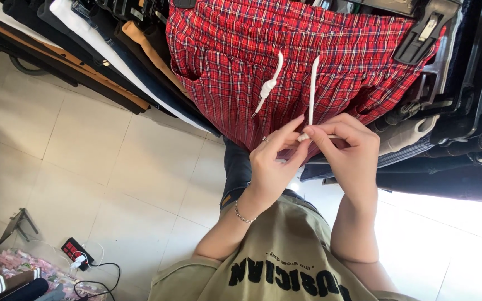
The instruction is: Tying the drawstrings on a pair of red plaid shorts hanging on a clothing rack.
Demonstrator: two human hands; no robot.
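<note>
Red plaid shorts (235, 61) hang on a clothes rack in front of me, waistband up. Two white drawstring cords hang from the waist. The left cord (269, 83) has a knot near its end and hangs free. The right cord (312, 83) runs down into my hands. My left hand (271, 161) and my right hand (348, 150) meet below the shorts, and the fingertips of both pinch the end of the right cord. A ring sits on my left hand and a thin bracelet on its wrist.
More hanging garments (112, 50) in black, white, tan and blue fill the rack to the left, and dark clothes with black hangers (430, 33) to the right. Pale floor tiles (85, 167) lie below. A power strip with cables (76, 253) sits at bottom left.
</note>
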